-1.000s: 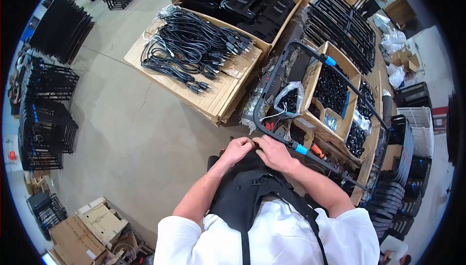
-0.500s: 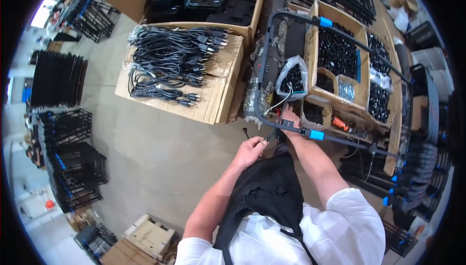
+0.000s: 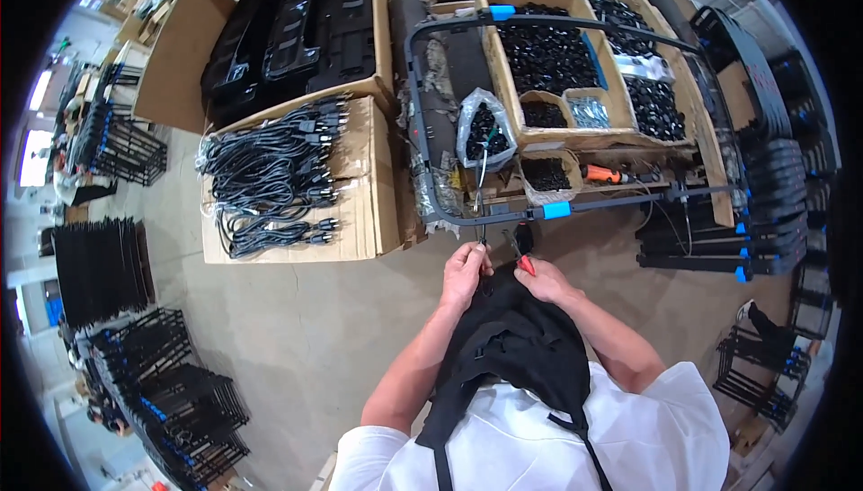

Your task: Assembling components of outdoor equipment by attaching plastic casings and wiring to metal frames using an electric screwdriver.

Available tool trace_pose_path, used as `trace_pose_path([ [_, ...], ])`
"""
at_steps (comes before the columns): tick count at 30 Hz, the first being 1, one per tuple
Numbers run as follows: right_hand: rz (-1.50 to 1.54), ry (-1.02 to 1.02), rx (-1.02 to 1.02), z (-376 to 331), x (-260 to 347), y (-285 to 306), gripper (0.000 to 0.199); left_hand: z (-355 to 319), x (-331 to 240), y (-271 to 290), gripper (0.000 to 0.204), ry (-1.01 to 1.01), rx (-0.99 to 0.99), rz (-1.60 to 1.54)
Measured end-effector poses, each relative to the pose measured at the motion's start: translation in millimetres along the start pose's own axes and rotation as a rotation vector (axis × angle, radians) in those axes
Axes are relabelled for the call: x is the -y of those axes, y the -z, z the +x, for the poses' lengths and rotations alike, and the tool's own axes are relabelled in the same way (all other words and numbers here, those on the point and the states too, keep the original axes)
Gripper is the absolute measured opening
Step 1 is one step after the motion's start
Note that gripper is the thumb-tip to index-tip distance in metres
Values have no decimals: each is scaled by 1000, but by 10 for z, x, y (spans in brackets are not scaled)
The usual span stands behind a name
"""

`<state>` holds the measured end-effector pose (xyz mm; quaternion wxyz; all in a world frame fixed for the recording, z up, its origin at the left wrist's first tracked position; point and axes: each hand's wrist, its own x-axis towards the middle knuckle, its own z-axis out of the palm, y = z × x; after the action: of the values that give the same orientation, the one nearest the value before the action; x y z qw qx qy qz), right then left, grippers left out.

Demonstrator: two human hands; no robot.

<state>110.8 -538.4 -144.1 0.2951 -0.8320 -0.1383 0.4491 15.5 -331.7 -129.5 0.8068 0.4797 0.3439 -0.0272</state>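
Note:
My left hand (image 3: 464,273) is closed in a pinch on a black cable (image 3: 484,232). The cable runs up past the near bar of a black tubular frame (image 3: 476,220), where thin white and green wires (image 3: 485,157) show at a small plastic bag. My right hand (image 3: 545,282) is closed around a red-handled hand tool (image 3: 526,265), its slim metal end pointing up and left. Whether it is pliers or another tool, I cannot tell. Both hands are just below the frame's near bar, in front of a black apron (image 3: 512,334). A blue sleeve (image 3: 556,211) wraps that bar.
A cardboard box (image 3: 367,212) carries bundled black power cords (image 3: 270,168) at left. Behind it, an open carton (image 3: 171,78) holds black plastic parts. Beyond the frame are a divided wooden tray (image 3: 539,139) of small black parts and silver screws, and an orange power tool (image 3: 602,173).
My right hand has come back from under the frame toward my body, the red-handled tool now plainly visible. My left hand still pinches the cable. The whole view has shifted.

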Motion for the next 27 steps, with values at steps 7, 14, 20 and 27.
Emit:
trace_pose_path([
  [7, -168, 114, -37, -358, 459, 169, 73, 62, -53, -84, 30, 8, -7, -26],
  [14, -143, 97, 82, -353, 667, 230, 79, 52, -7, -127, 29, -47, -41, 69],
  [20, -172, 111, 109, -398, 707, 333, 81, 42, 10, -255, 28, -74, -117, 113],
  [27, -298, 180, 102, -458, 730, 494, 87, 30, 81, -338, 29, -89, -151, 122],
])
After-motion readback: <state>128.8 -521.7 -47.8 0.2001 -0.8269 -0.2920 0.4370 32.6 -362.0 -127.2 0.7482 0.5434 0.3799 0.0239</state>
